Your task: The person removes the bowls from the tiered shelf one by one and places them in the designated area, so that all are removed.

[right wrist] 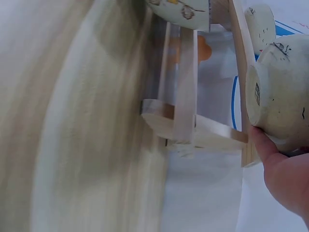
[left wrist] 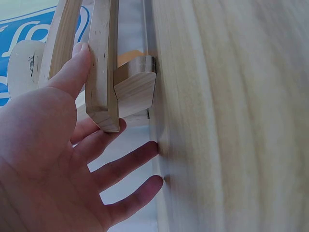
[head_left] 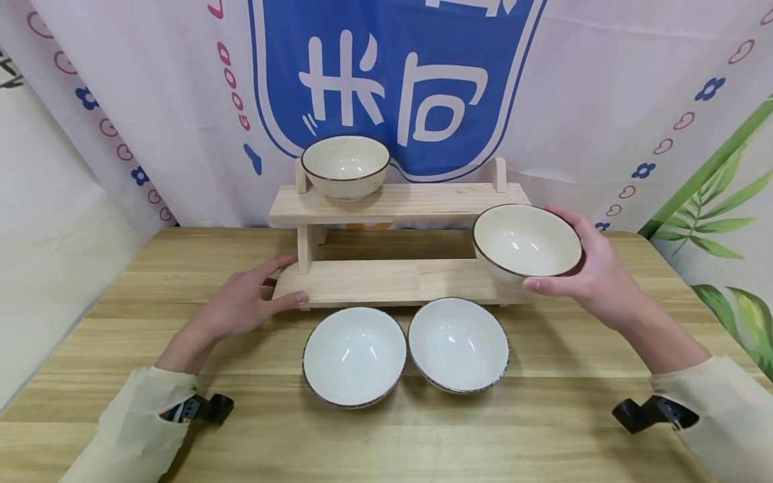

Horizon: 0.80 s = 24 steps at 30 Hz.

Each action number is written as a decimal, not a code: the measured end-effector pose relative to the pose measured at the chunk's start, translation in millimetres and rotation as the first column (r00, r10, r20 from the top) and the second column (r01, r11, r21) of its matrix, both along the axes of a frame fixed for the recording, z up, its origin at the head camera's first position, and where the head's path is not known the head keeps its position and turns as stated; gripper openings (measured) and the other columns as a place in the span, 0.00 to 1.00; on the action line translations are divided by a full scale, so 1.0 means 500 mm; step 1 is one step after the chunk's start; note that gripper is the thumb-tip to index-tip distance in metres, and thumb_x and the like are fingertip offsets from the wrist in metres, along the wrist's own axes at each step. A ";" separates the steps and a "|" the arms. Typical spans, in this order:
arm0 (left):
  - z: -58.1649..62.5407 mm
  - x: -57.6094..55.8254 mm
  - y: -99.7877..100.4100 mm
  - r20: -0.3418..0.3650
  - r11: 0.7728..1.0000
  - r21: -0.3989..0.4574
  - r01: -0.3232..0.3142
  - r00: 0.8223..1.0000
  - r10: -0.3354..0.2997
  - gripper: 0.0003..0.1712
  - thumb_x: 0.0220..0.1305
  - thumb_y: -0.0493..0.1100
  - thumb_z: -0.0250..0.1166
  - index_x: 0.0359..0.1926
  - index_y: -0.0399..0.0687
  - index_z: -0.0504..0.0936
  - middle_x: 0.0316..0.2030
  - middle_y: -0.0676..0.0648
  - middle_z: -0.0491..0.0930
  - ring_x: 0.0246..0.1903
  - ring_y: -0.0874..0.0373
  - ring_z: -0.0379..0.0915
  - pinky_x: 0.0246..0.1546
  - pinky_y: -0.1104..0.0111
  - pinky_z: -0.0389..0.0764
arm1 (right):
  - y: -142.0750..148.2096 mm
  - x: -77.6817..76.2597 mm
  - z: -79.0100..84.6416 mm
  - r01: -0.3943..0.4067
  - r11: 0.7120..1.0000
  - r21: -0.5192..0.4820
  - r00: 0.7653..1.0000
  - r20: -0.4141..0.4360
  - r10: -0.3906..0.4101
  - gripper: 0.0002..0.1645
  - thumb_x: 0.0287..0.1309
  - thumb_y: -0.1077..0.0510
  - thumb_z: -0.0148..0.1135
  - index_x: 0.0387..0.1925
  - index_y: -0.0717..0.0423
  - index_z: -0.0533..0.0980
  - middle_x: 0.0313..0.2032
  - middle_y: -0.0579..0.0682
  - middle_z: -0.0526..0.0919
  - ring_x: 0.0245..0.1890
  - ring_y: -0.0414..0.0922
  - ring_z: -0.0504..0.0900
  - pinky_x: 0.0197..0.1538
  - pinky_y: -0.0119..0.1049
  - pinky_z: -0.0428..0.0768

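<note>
While the right grip (head_left: 596,276) holds one bowl (head_left: 527,240), three others (head_left: 355,357) stand nearby.

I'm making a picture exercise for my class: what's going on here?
A person's right hand holds a cream bowl near the right end of a wooden stand; the left hand grips the left end of its lower shelf. Another cream bowl sits on the upper shelf, and two white bowls stand on the table in front.

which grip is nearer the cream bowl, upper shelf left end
Left grip, below-left of that cream bowl, holding the lower shelf; right grip is farther right, holding another cream bowl.
</note>
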<state>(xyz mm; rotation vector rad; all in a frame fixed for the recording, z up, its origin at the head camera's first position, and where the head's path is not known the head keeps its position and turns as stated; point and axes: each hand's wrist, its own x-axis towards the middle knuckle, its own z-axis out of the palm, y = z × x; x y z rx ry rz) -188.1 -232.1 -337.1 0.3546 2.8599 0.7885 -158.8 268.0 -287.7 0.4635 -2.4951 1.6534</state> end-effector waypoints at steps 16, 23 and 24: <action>-0.003 -0.001 -0.001 0.011 1.000 0.003 -0.004 1.000 0.004 0.55 0.69 0.74 0.63 0.85 0.53 0.55 0.76 0.29 0.67 0.69 0.30 0.73 0.63 0.34 0.77 | 0.052 0.042 -0.054 -0.205 0.970 -0.128 0.978 0.004 0.207 0.62 0.42 0.81 0.73 0.79 0.59 0.59 0.68 0.51 0.72 0.57 0.40 0.83 0.53 0.26 0.86; -0.004 -0.001 -0.001 0.006 1.000 0.001 0.000 1.000 0.000 0.55 0.69 0.74 0.63 0.85 0.53 0.55 0.76 0.30 0.67 0.68 0.30 0.73 0.63 0.34 0.77 | 0.081 0.057 -0.080 -0.317 0.928 -0.195 0.946 0.008 0.325 0.64 0.40 0.84 0.68 0.80 0.60 0.57 0.71 0.52 0.71 0.60 0.42 0.81 0.53 0.31 0.88; -0.004 -0.001 -0.001 0.006 1.000 0.000 0.000 1.000 0.000 0.55 0.69 0.74 0.63 0.85 0.53 0.55 0.76 0.29 0.67 0.68 0.30 0.73 0.63 0.34 0.77 | 0.085 0.059 -0.084 -0.322 0.926 -0.197 0.944 0.009 0.330 0.64 0.40 0.84 0.68 0.80 0.60 0.56 0.71 0.52 0.70 0.60 0.42 0.81 0.53 0.31 0.88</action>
